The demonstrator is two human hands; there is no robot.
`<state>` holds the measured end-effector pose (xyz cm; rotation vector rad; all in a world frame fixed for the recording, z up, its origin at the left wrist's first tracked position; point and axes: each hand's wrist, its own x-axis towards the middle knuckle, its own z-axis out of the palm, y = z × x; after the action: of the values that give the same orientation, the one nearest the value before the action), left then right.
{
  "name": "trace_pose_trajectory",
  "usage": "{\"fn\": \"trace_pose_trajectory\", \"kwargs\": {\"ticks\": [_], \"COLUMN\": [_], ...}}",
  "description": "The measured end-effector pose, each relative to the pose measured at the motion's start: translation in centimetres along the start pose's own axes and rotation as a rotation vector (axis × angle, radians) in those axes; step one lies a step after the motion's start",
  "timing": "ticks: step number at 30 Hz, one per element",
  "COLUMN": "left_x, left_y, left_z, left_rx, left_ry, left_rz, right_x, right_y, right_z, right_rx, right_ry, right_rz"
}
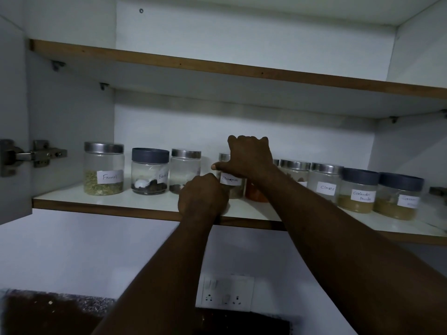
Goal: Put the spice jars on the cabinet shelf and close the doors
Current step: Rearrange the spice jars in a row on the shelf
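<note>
Several labelled spice jars stand in a row on the lower cabinet shelf (108,201). From the left come a fennel jar (104,169), a dark-lidded jar (150,171) and a steel-lidded jar (185,170). In the middle is the cinnamon jar (231,181). My right hand (249,157) grips its lid from above, thumb pointing left. My left hand (202,195) is curled against the jar's lower left side at the shelf's front edge. An orange-filled jar (256,193) shows behind my right forearm. Further right stand the cloves jar (325,182) and two coriander jars (358,191) (399,195).
The upper shelf (217,66) holds nothing that I can see. The left door (12,117) stands open on its hinge (36,153). Below the cabinet are a wall socket plate (225,293) and a dark countertop (48,313).
</note>
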<state>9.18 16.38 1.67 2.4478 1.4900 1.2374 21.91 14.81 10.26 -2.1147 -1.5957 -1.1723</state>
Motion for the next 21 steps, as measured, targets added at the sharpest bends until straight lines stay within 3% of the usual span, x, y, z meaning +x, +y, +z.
{"fn": "trace_pose_trajectory", "kwargs": {"ticks": [4,8,13,17,21], "left_x": [-0.8,-0.4,0.8,1.3,2.1], "left_y": [-0.2,-3.4,-6.8,-7.2,-7.5], "left_z": [-0.7,-2.1,-2.9,-2.2,-1.8], "left_rx": [-0.085,-0.095,-0.060,0.027,0.079], "left_ry": [0.109,0.212,0.178,0.153,0.027], "left_rz": [-0.091,-0.189,-0.161,-0.088,-0.057], "right_x": [0.4,2.0,3.4,3.6,3.6], "right_y": [-0.6,-2.9,-6.7,-7.2,-6.5], "right_z": [-1.2,-2.5,-1.8,-1.0,-0.7], "right_rx": [0.122,0.415,0.402,0.397,0.362], "right_ry": [0.046,-0.046,-0.300,-0.245,-0.169], "right_rz": [0.055,-0.112,-0.232,-0.212,-0.191]}}
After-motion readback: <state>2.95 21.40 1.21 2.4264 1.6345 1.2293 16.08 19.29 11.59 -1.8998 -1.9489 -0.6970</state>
